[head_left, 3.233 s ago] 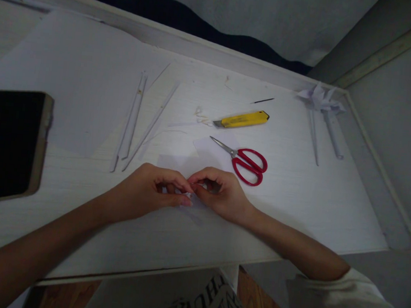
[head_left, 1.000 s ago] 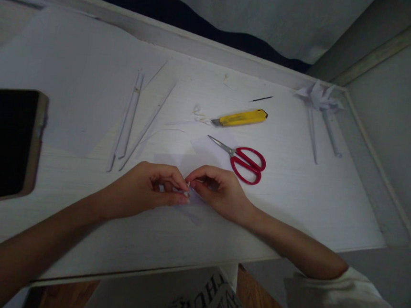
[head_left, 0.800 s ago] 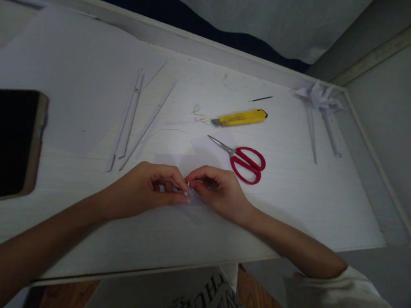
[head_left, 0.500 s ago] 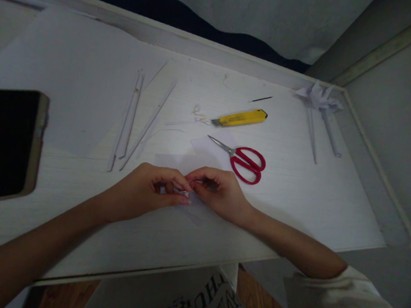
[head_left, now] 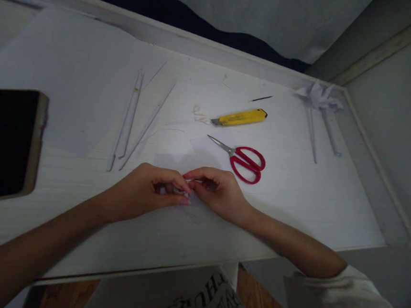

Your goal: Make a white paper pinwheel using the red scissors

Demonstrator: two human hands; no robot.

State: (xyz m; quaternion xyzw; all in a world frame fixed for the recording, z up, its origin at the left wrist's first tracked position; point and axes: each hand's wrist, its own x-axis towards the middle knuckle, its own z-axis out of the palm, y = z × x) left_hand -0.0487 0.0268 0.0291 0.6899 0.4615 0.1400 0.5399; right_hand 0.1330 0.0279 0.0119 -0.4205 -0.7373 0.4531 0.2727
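Both hands meet at the front middle of the table, fingertips nearly touching. My left hand (head_left: 155,186) is closed in a pinch on a small piece of white paper (head_left: 181,191), mostly hidden by the fingers. Thumb and forefinger of my right hand (head_left: 218,191) pinch at the same paper from the other side. Flat white paper (head_left: 171,160) lies on the table just beyond and under the hands. Close to my right hand are scissors (head_left: 246,162) with red handles, their blades closed and pointing left.
Behind the scissors lies a yellow utility knife (head_left: 242,118), blade out, beside white string (head_left: 200,115). Rolled paper sticks (head_left: 131,114) and a large paper sheet (head_left: 72,75) are at left, with a phone (head_left: 4,146). Paper pinwheels (head_left: 320,97) rest at far right near the raised table edge.
Almost nothing differs. The fingertips have shifted very slightly around the small paper piece; everything on the table lies where it was.
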